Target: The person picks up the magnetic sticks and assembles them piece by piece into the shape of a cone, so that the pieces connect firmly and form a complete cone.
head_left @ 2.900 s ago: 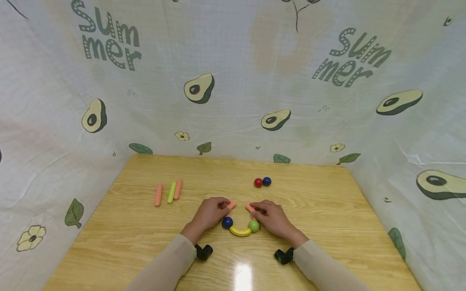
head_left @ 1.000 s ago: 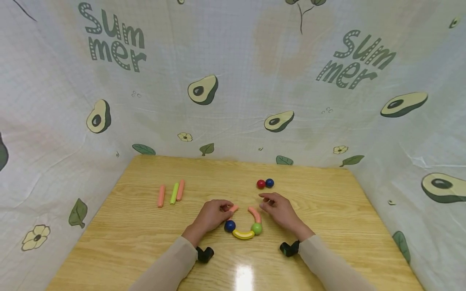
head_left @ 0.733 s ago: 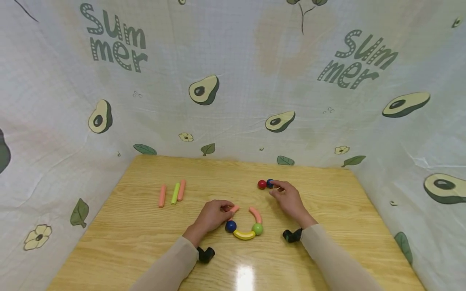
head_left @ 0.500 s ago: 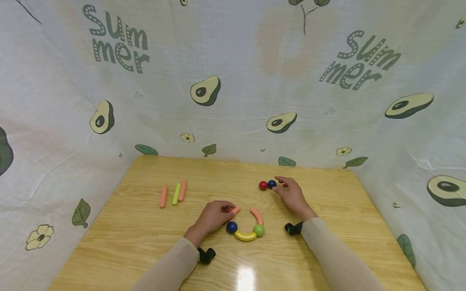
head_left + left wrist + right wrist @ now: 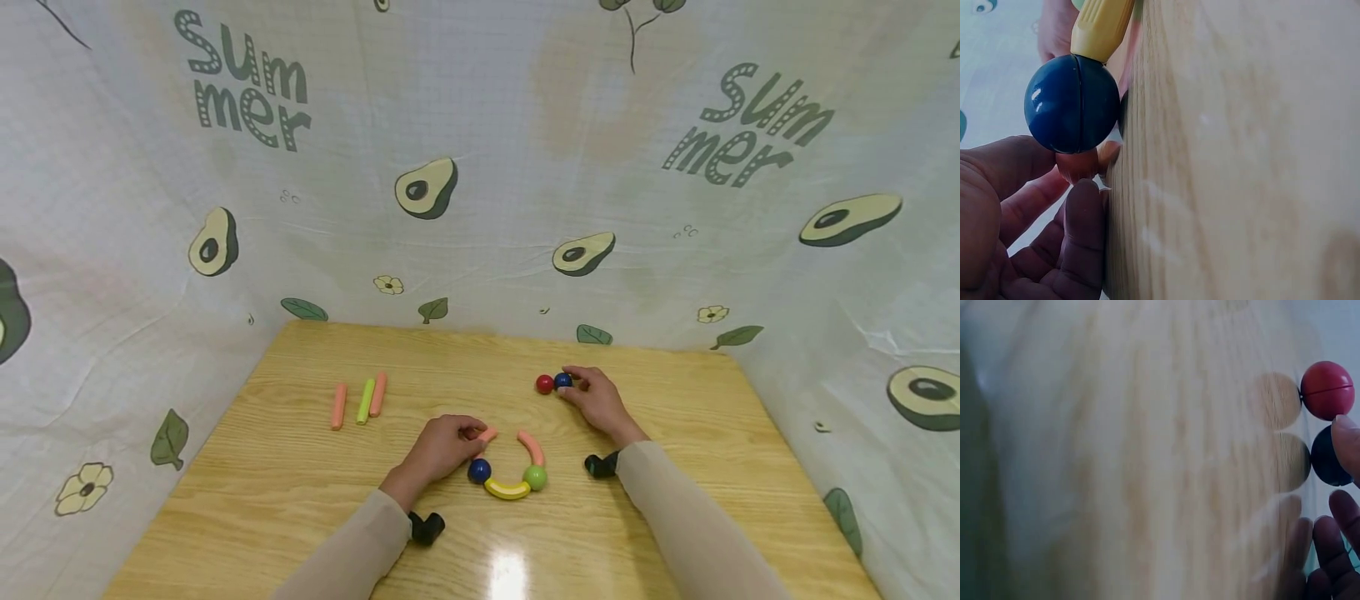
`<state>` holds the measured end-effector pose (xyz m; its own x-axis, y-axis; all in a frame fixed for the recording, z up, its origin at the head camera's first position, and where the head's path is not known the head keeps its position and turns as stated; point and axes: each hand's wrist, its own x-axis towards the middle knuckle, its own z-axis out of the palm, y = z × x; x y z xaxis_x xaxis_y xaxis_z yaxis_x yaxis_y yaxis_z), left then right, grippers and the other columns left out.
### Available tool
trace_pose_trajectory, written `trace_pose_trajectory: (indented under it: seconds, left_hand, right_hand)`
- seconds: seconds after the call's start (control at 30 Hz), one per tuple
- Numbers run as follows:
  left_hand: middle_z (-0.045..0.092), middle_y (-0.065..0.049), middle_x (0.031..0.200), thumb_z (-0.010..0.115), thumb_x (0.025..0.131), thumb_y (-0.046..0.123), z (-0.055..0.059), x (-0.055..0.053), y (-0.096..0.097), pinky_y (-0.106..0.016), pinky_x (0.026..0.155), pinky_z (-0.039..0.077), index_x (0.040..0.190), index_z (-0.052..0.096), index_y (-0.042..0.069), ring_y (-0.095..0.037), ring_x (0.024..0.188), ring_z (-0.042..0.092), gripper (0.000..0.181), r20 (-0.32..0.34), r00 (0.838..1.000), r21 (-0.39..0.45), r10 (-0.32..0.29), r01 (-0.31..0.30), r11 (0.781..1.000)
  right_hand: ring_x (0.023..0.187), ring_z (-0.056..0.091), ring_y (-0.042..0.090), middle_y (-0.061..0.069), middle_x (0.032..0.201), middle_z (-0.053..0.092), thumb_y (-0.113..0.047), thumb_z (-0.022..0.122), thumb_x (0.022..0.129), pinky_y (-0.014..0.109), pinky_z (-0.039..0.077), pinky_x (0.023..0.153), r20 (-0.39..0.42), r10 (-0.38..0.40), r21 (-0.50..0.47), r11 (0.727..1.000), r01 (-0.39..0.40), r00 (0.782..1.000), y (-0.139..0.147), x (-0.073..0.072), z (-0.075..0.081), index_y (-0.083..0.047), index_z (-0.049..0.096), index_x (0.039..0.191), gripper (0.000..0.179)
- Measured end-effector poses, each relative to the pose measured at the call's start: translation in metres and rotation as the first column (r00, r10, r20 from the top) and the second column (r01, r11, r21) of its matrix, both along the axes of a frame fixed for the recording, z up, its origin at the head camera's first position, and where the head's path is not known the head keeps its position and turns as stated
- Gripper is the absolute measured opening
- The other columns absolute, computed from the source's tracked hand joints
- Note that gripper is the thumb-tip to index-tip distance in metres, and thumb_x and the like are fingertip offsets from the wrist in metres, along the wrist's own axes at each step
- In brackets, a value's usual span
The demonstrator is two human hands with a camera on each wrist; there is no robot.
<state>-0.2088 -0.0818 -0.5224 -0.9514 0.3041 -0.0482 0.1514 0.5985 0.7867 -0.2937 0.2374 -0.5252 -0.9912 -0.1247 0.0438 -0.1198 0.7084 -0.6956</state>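
Note:
My left hand (image 5: 441,446) pinches a salmon rod (image 5: 487,434) that joins a glossy dark blue ball (image 5: 479,471). From that ball a curved yellow rod (image 5: 507,490) runs to a green ball (image 5: 535,477), and a curved salmon rod (image 5: 531,447) extends upward from the green one. In the left wrist view, thumb and fingers close on the salmon piece just below the blue ball (image 5: 1072,103). Farther back, my right hand (image 5: 597,400) has thumb and index finger around a second dark blue ball (image 5: 563,380), which sits against a red ball (image 5: 544,384).
At the back left of the wooden table (image 5: 247,492) lie a straight salmon rod (image 5: 339,407), a lime-green rod (image 5: 365,401) and another salmon rod (image 5: 378,394). A patterned cloth (image 5: 495,167) hangs behind and along both sides.
My right hand has let go of the curved salmon rod, moved back and right, and taken hold of the far blue ball. The left hand keeps its grip.

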Motion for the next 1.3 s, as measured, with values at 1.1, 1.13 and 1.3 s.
trace_pose_trajectory:
  seconds: [1.1, 1.13, 1.3]
  left_hand:
    - [0.075, 0.006, 0.103, 0.076, 0.099, 0.027, -0.001, -0.001, 0.000, -0.034, 0.081, 0.056, 0.126, 0.077, 0.017, -0.008, 0.089, 0.065, 0.029, 0.007, 1.000, -0.005, 0.007, -0.007, 1.000]
    - [0.075, 0.006, 0.103, 0.076, 0.099, 0.027, -0.001, -0.001, 0.000, -0.034, 0.081, 0.056, 0.126, 0.077, 0.017, -0.008, 0.089, 0.065, 0.029, 0.008, 1.000, -0.004, 0.007, -0.007, 1.000]
    - [0.075, 0.006, 0.103, 0.076, 0.099, 0.028, -0.002, -0.001, 0.000, -0.034, 0.081, 0.056, 0.125, 0.077, 0.017, -0.008, 0.088, 0.065, 0.029, 0.008, 1.000, -0.006, 0.006, -0.006, 1.000]
  right_hand:
    - [0.117, 0.058, 0.028, 0.011, 0.127, 0.068, -0.023, 0.073, 0.102, 0.037, 0.048, 0.094, -0.034, -0.007, -0.174, 0.985, 0.001, 0.999, -0.017, 0.041, 0.020, -0.011, 0.064, 0.140, 0.041]
    - [0.117, 0.058, 0.027, 0.011, 0.127, 0.068, -0.023, 0.074, 0.101, 0.038, 0.049, 0.093, -0.040, 0.001, -0.173, 0.985, -0.008, 0.999, -0.020, 0.043, 0.021, -0.012, 0.064, 0.139, 0.040]
    - [0.115, 0.058, 0.027, 0.010, 0.126, 0.067, -0.021, 0.076, 0.100, 0.039, 0.048, 0.092, -0.048, 0.032, -0.185, 0.982, -0.041, 0.998, -0.034, 0.053, 0.022, -0.014, 0.066, 0.137, 0.040]
